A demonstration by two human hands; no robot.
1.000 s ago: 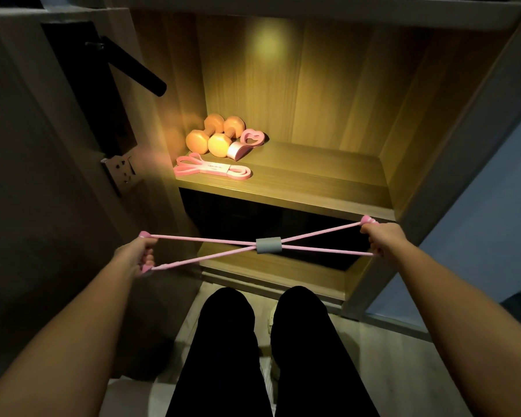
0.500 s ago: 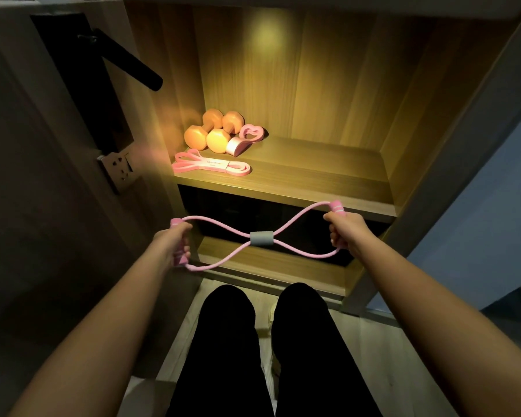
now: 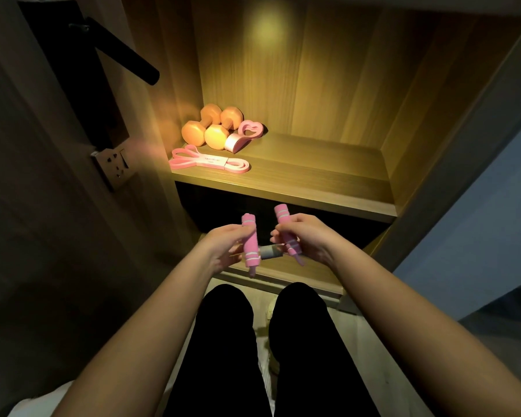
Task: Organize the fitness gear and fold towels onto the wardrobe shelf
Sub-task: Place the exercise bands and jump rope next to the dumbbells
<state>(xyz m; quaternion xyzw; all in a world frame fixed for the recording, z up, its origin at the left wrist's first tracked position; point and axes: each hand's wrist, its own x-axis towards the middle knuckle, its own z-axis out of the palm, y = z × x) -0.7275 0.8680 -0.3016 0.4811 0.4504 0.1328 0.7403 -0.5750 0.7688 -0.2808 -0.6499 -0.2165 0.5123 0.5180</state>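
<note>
Count: 1 figure-8 pull band, made of 2 pink foam handles plus 1 grey sleeve at its middle. It's on no shelf: held in the air in front of the wardrobe, below the front edge of the lit shelf and above the lower shelf.

L hand grips the L handle, fingers curled round it. R hand grips the R handle, fingers likewise wrapped round. Both handles stand approx upright, a bit tilted, near each other but apart. Grey sleeve sits low btwn them. The tube loops are mostly hidden by the hands; only short pink ends stick out below each handle.

Lit shelf holds 4 items, all at its L end:
- 2 orange dumbbells in the back-L corner, L dumbbell and R dumbbell, side by side and touching.
- 1 pink heart-shaped piece, just R of the R dumbbell and touching it.
- 1 flat pink band bundle w/ a label wrap round its middle, lying near the front edge, L side, in front of the dumbbells.

Also: 1 black door lever upper L, 1 metal latch plate on the door edge, and 2 legs in black trousers over pale floor.
</note>
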